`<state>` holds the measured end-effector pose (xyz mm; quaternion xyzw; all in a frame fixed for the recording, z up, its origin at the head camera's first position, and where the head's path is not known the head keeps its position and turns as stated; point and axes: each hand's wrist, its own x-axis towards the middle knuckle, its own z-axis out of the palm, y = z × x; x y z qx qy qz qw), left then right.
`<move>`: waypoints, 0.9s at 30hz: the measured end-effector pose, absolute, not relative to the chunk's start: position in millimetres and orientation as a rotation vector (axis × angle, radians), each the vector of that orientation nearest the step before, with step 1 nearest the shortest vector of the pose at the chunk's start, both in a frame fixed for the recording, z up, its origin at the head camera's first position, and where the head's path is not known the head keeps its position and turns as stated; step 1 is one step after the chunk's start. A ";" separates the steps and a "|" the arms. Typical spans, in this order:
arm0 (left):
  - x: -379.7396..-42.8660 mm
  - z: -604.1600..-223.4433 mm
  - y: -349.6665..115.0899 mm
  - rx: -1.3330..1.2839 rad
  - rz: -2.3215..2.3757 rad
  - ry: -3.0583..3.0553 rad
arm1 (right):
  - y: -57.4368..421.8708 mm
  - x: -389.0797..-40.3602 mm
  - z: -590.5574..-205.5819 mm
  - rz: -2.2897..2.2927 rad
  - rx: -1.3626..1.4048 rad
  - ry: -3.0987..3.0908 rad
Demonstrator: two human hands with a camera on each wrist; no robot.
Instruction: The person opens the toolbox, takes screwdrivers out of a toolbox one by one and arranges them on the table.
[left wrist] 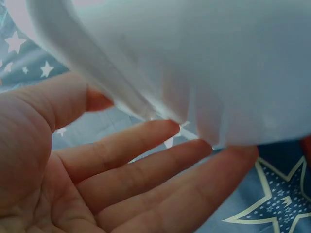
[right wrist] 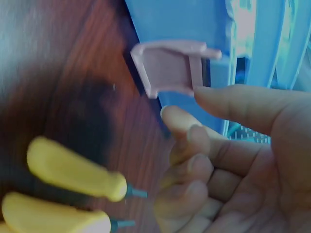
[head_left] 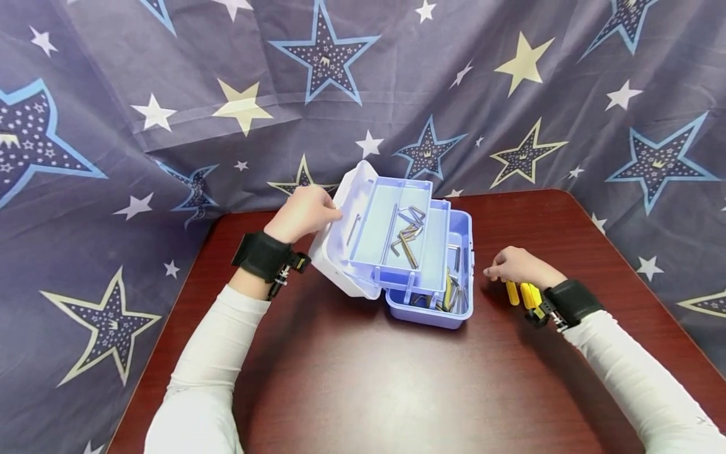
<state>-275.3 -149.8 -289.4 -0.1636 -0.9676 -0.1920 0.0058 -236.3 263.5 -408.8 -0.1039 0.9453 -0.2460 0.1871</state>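
Observation:
A light-blue toolbox (head_left: pixel 431 318) stands on the table with its white lid (head_left: pixel 351 195) raised and stepped trays spread out. My left hand (head_left: pixel 306 211) grips the lid's edge; in the left wrist view, long fingers (left wrist: pixel 146 170) lie against the lid (left wrist: pixel 233 63) and the thumb goes behind its rim. Right of the box, my right hand (head_left: pixel 524 266) has loosely curled fingers and holds nothing. Its thumb is close to the pale latch (right wrist: pixel 167 68) in the right wrist view; contact is unclear. Beneath that hand lie yellow-handled screwdrivers (right wrist: pixel 75 167), their tips partly hidden.
Several hex keys (head_left: pixel 409 234) lie in the upper tray (head_left: pixel 368 236). More metal tools (head_left: pixel 456 293) sit in the bottom compartment. The dark red wooden table (head_left: pixel 363 378) extends in front of the box, and a star-patterned cloth (head_left: pixel 340 126) hangs behind it.

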 end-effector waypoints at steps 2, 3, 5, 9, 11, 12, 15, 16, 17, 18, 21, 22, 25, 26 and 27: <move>-281.1 -283.9 -147.2 -0.510 -0.568 -3.021 | 256.9 -237.1 -412.6 -0.686 -0.313 2.655; -283.4 -281.3 -145.2 -0.512 -0.551 -3.015 | 253.9 -237.3 -414.3 -0.685 -0.327 2.654; -286.7 -276.0 -138.8 -0.521 -0.501 -2.995 | 248.2 -237.8 -417.6 -0.695 -0.351 2.653; -286.7 -264.9 -118.1 -0.503 -0.404 -2.959 | 239.1 -238.9 -423.7 -0.728 -0.413 2.659; -283.8 -259.8 -106.0 -0.509 -0.361 -2.959 | 236.4 -239.7 -426.5 -0.735 -0.428 2.670; -281.7 -257.8 -100.2 -0.521 -0.332 -2.961 | 235.5 -239.9 -427.6 -0.739 -0.433 2.675; -273.5 -254.1 -88.2 -0.582 -0.245 -2.961 | 231.6 -240.2 -430.0 -0.741 -0.451 2.688; -270.4 -253.3 -84.3 -0.607 -0.211 -2.956 | 231.4 -240.1 -430.4 -0.739 -0.452 2.693; -267.3 -252.7 -80.7 -0.634 -0.177 -2.945 | 231.5 -240.2 -431.0 -0.740 -0.447 2.694; -264.0 -252.3 -77.6 -0.658 -0.141 -2.936 | 231.7 -240.1 -431.1 -0.739 -0.448 2.694; -254.3 -252.3 -69.8 -0.728 -0.043 -2.898 | 232.9 -240.6 -431.1 -0.735 -0.443 2.690; -251.1 -252.9 -67.2 -0.745 -0.019 -2.889 | 233.5 -240.7 -430.9 -0.733 -0.437 2.686; -241.8 -255.0 -60.0 -0.813 0.024 -2.855 | 235.1 -240.5 -430.6 -0.732 -0.423 2.676; -238.6 -255.9 -57.7 -0.849 0.039 -2.833 | 235.5 -240.2 -430.6 -0.730 -0.416 2.676; -235.1 -256.5 -55.5 -0.890 0.066 -2.804 | 235.9 -240.1 -430.4 -0.733 -0.420 2.676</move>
